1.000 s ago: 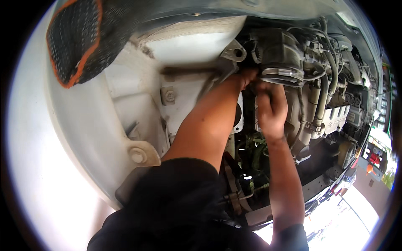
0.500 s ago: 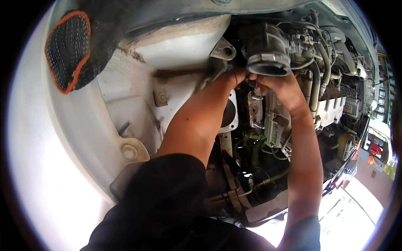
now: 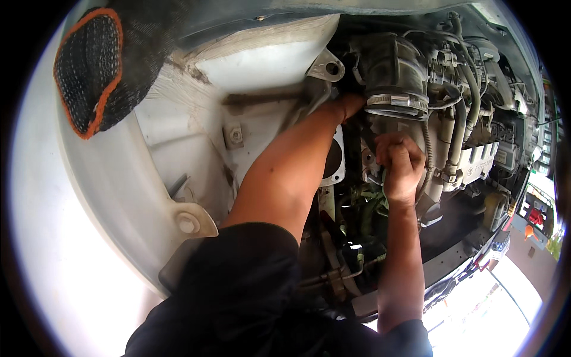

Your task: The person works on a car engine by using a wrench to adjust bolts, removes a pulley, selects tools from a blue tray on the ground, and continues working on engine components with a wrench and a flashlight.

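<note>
Your left hand [image 3: 352, 107] reaches in beside the dusty black intake duct [image 3: 394, 71] on the engine, grip hidden — your right hand [image 3: 402, 157] curls fist-like below its metal hose clamp [image 3: 397, 101], any hold unclear.

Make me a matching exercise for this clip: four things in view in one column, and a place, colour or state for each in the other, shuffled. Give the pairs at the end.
Things
1. Left hand
2. Right hand
3. Wide round duct
4. Mesh fabric piece

Places, colours or states
A. Just below the duct's lower end
B. Dark, with a metal clamp around it
C. Edged in orange, at the picture's upper left
D. Beside the duct's lower left, partly hidden

Pairs: 1-D, 2-A, 3-B, 4-C
</note>
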The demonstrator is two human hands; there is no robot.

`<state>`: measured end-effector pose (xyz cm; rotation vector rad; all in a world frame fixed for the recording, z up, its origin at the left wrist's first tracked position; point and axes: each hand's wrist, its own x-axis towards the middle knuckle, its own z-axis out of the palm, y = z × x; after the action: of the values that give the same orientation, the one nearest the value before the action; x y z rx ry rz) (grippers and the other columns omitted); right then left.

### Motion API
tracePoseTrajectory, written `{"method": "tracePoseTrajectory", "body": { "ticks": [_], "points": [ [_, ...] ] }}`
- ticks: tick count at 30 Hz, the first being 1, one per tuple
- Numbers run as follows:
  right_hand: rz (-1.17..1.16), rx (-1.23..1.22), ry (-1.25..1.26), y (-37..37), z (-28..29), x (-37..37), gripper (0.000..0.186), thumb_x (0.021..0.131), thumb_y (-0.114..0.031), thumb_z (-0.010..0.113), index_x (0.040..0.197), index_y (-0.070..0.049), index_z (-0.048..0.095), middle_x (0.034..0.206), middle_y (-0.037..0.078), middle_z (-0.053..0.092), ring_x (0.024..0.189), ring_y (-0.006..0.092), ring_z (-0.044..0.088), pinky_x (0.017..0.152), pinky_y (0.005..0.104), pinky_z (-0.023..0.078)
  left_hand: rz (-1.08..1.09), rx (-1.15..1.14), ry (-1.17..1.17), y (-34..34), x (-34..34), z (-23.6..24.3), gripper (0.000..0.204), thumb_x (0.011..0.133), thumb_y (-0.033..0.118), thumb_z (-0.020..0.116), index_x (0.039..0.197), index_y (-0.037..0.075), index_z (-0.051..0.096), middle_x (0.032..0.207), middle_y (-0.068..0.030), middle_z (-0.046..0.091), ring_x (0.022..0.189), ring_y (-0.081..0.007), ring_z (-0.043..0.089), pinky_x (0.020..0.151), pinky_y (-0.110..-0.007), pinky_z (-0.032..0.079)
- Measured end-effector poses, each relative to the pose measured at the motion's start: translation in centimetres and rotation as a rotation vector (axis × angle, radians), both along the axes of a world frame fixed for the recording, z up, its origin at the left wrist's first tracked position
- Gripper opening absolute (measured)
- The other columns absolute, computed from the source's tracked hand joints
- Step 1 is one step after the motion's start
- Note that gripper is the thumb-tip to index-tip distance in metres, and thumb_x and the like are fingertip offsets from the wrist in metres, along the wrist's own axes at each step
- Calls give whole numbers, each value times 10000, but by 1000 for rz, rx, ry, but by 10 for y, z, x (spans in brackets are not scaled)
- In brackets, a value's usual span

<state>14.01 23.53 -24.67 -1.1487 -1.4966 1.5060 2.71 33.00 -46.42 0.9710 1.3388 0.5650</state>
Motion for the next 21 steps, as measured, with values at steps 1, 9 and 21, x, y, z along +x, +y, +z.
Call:
{"method": "tracePoseTrajectory", "body": {
  "ticks": [1, 9, 21],
  "points": [
    [4, 15, 13, -4, 0, 0, 179, 869, -70, 469, 844, 21, 621, 664, 14, 549, 601, 73, 460, 552, 221, 365, 3, -1, -3, -2, -1, 0, 361, 845, 205, 590, 1183, 95, 648, 1043, -108, 705, 736, -225, 600, 608, -364, 469],
    [-142, 322, -231, 4, -3, -13, 109, 888, -90, 523, 895, -4, 590, 678, 89, 571, 576, 168, 492, 578, 272, 421, 15, 18, -1, 4, -2, 0, 364, 855, 213, 583, 1195, 95, 640, 1037, -106, 705, 713, -224, 594, 591, -363, 465],
    [-60, 416, -604, 43, 6, -39, 198, 876, -187, 620, 1001, -34, 615, 793, 217, 670, 765, 403, 658, 651, 451, 534, 40, -3, 14, 1, -12, 3, 368, 872, 225, 572, 1212, 95, 629, 1029, -103, 706, 680, -222, 586, 565, -362, 457]
  ]
}}
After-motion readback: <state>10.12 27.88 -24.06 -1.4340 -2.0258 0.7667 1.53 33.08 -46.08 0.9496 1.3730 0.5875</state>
